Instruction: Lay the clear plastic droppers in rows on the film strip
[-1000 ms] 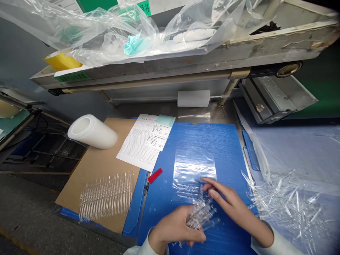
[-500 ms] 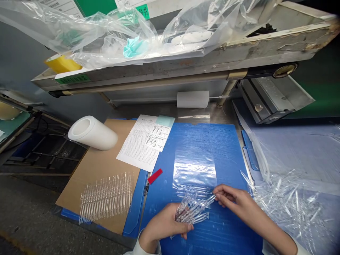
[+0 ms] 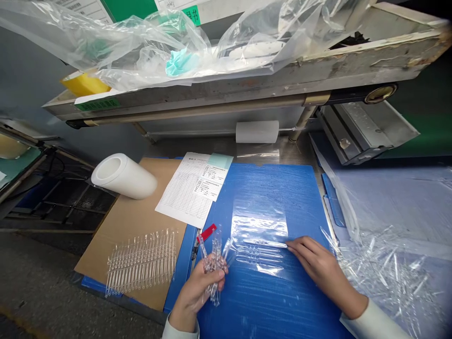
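My left hand (image 3: 197,292) is closed round a bunch of clear plastic pipettes (image 3: 213,256), held upright near the left edge of the blue board (image 3: 275,188). My right hand (image 3: 316,266) lies low on the board, its fingertips pinching the end of one clear pipette (image 3: 264,244). That pipette lies crosswise on a clear plastic bag (image 3: 259,223), above a few more pipettes laid in a row (image 3: 259,258).
A row of several pipettes (image 3: 141,263) rests on brown cardboard (image 3: 130,221) at the left, with a white roll (image 3: 122,176) and printed papers (image 3: 196,188) behind. A heap of loose pipettes in plastic film (image 3: 384,278) lies at the right. A cluttered shelf (image 3: 247,80) overhangs the back.
My left hand has carried the bunch leftward and turned it upright. My right hand drew one pipette out of it and set it down on the bag.
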Demonstrator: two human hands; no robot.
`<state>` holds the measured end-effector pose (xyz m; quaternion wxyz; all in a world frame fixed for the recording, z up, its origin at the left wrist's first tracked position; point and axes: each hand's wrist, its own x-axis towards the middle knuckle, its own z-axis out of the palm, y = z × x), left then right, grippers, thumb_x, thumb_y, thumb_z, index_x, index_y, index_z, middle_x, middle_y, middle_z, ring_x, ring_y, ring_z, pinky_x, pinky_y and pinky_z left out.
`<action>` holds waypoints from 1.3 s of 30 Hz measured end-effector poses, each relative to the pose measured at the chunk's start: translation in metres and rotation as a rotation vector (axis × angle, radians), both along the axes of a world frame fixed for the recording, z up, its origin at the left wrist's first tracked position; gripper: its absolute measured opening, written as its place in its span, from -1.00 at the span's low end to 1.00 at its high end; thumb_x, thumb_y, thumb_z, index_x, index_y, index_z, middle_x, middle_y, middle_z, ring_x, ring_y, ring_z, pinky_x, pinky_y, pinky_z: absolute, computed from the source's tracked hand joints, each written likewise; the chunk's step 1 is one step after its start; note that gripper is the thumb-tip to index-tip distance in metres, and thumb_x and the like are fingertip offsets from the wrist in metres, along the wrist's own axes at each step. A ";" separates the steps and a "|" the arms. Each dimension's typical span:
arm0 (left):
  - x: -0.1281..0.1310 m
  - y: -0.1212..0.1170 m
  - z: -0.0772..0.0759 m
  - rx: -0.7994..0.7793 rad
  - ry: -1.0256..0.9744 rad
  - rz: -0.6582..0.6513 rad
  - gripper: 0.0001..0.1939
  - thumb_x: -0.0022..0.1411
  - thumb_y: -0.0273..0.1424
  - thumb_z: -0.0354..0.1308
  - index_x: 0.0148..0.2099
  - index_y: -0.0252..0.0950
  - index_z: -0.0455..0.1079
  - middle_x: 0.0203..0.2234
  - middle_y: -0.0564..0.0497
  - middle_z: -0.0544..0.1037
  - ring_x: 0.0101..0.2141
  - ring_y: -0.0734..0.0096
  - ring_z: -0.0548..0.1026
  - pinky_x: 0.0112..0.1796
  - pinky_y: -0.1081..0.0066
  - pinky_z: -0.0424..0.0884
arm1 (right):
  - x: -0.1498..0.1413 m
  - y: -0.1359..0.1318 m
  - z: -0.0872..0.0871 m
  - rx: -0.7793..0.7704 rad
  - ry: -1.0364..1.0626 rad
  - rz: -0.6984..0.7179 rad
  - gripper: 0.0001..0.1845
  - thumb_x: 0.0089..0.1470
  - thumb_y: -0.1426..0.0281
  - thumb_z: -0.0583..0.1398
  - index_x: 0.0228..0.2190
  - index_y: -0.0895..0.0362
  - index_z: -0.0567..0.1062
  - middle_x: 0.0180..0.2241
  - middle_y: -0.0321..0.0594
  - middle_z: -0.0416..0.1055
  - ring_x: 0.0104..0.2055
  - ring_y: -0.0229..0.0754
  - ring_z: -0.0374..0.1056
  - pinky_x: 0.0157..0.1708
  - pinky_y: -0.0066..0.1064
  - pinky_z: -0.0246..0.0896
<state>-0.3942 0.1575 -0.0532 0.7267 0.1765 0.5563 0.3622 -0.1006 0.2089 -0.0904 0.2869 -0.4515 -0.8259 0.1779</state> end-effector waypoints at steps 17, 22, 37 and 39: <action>0.024 0.007 -0.003 -0.007 0.181 0.216 -0.57 -0.21 -0.25 0.44 -0.34 -0.38 0.39 -0.57 0.07 0.47 -0.55 0.50 0.43 -0.53 0.50 0.33 | -0.018 -0.002 -0.020 -0.034 -0.052 0.058 -0.78 0.25 0.45 -0.01 -0.22 0.17 0.43 -0.37 -0.15 0.38 -0.31 -0.18 0.34 -0.30 -0.34 0.33; 0.034 0.008 -0.002 0.034 0.224 0.126 -0.59 -0.16 -0.22 0.40 -0.34 -0.37 0.38 -0.57 0.09 0.46 -0.54 0.47 0.43 -0.53 0.48 0.32 | -0.018 0.001 -0.018 -0.030 -0.063 0.051 -0.77 0.24 0.42 0.01 -0.21 0.20 0.45 -0.36 -0.12 0.38 -0.32 -0.12 0.34 -0.36 -0.28 0.34; 0.058 0.022 0.003 0.100 0.199 0.074 -0.71 -0.16 -0.33 0.40 -0.43 -0.40 0.43 -0.61 0.02 0.49 -0.54 0.41 0.42 -0.48 0.45 0.31 | -0.030 -0.004 0.024 -0.115 0.034 0.309 -0.81 0.25 0.45 0.00 -0.25 0.12 0.41 -0.40 -0.24 0.42 -0.36 -0.25 0.35 -0.38 -0.44 0.33; 0.053 0.022 -0.001 0.107 0.196 0.251 -0.68 -0.09 -0.27 0.37 -0.33 -0.35 0.40 -0.53 0.05 0.49 -0.45 0.43 0.45 -0.35 0.45 0.36 | -0.027 -0.007 0.021 -0.095 0.046 0.282 -0.82 0.25 0.46 0.01 -0.27 0.13 0.41 -0.40 -0.25 0.42 -0.37 -0.26 0.35 -0.38 -0.46 0.32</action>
